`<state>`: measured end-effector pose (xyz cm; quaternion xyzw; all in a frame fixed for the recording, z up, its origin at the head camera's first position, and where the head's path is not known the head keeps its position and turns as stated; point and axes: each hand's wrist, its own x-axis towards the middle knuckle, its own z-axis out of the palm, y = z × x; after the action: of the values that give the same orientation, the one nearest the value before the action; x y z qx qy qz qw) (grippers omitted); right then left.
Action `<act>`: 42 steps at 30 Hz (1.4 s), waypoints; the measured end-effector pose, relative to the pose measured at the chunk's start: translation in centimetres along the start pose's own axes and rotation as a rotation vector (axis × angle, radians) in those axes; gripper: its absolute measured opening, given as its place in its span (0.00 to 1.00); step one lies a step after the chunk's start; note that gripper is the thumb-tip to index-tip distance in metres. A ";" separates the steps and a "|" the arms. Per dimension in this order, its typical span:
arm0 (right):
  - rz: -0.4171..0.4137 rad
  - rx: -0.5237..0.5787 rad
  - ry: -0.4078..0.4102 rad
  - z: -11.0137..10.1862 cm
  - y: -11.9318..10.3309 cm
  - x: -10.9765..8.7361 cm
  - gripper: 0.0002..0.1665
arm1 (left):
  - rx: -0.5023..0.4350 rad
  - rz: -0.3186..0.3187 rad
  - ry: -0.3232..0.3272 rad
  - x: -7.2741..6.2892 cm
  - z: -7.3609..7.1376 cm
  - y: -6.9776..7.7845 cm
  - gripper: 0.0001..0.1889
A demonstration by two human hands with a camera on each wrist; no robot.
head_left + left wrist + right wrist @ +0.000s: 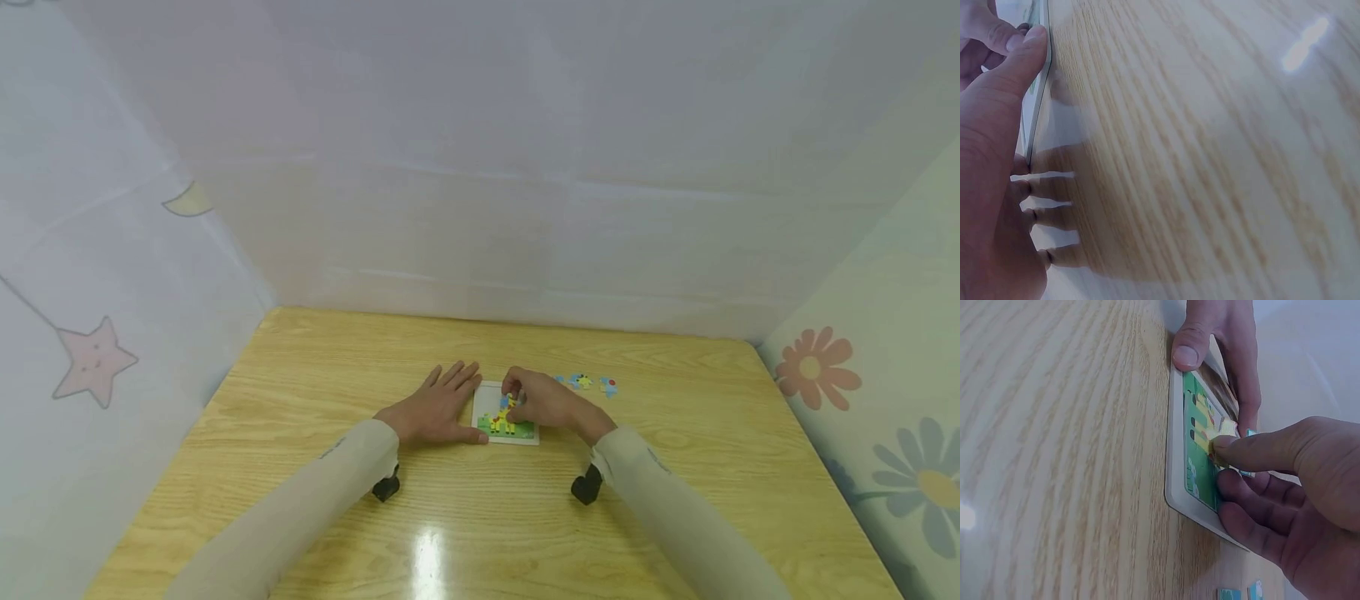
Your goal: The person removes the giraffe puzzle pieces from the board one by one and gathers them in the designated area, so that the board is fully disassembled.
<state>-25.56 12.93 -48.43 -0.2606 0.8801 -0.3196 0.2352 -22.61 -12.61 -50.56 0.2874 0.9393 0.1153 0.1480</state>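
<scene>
A small jigsaw puzzle board (513, 441) with a pale rim lies on the table, its lower part showing green grass and a yellow animal. My left hand (435, 410) rests flat at the board's left side, fingers spread, the thumb on its near left corner. Over the right half of the board, my right hand (553, 402) pinches a blue and yellow puzzle piece (508, 402) between thumb and fingers. In the right wrist view the thumb presses low over the yellow part of the picture (1202, 425); the fingers hide much of the piece.
Several loose puzzle pieces (581, 381) lie right of the board, one (608, 387) farthest out. The wooden table (330, 350) meets pale cloth walls (480, 233) at the back and sides. Black wrist mounts (587, 485) hang under both sleeves.
</scene>
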 end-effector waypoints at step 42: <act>-0.074 0.175 -0.073 -1.5 2.1 -0.9 0.14 | 0.049 -0.109 0.043 0.6 -0.2 2.7 0.56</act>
<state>-26.44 15.53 -48.59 -0.2831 0.8295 -0.3938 0.2771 -21.81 -10.13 -49.66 0.2366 0.9591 0.0903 0.1266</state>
